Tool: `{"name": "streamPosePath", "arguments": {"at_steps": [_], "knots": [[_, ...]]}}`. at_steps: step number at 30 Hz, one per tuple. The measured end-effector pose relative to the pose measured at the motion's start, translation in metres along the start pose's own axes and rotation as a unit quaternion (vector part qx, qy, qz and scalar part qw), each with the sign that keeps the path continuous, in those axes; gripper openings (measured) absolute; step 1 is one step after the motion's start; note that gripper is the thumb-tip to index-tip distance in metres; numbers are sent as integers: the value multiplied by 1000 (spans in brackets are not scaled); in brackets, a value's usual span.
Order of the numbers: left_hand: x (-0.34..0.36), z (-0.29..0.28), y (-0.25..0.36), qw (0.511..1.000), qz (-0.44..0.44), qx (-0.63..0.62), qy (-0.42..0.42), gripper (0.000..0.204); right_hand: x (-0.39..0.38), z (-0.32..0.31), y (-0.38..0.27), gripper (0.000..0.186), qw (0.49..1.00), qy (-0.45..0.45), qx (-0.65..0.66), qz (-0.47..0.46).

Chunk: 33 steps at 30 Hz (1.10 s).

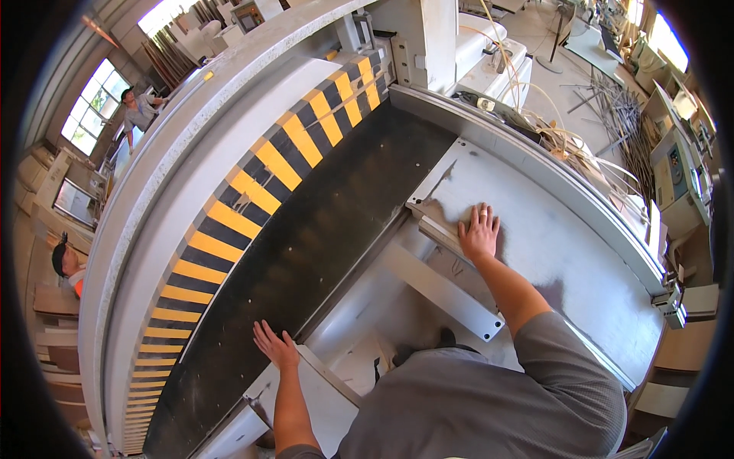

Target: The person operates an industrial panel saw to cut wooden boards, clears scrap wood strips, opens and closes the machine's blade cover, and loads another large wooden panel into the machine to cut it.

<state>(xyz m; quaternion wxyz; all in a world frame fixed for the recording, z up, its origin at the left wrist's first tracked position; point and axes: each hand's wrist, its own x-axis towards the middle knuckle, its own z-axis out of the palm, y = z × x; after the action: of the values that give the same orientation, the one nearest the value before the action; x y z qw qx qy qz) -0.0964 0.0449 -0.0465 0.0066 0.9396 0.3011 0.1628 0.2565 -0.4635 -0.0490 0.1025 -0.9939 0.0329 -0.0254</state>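
My left hand [277,346] rests with spread fingers on the near edge of a long black machine bed [329,229], and holds nothing. Farther right, my right hand [480,233] lies flat, fingers apart and a ring on one of them, on a smooth grey metal side table [535,206]. Dark worn patches mark that table's surface. Along the far side of the black bed runs a yellow-and-black striped guard [229,210] under a large grey machine beam [153,130]. Below and between my arms shows a flat grey metal arm [451,298] with two holes near its end.
One person [140,111] stands beyond the beam at upper left; another in a cap [69,264] is at the left edge. A raised metal fence [527,149] borders the side table. Cables, a heap of thin strips [619,115] and a machine cabinet [677,172] are at right.
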Motion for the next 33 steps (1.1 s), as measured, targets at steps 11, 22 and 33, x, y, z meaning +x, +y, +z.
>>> {"name": "streamPosePath", "arguments": {"at_steps": [11,22,33], "knots": [[-4,19,4,1000,-2,10,-5,72,1,7,1,72,1000,-1,-19,1],[-5,31,-4,1000,11,-7,8,71,2,13,-2,71,1000,0,-18,-2],[171,101,84,988,131,-71,37,64,11,30,2,71,999,-4,-40,11]]}}
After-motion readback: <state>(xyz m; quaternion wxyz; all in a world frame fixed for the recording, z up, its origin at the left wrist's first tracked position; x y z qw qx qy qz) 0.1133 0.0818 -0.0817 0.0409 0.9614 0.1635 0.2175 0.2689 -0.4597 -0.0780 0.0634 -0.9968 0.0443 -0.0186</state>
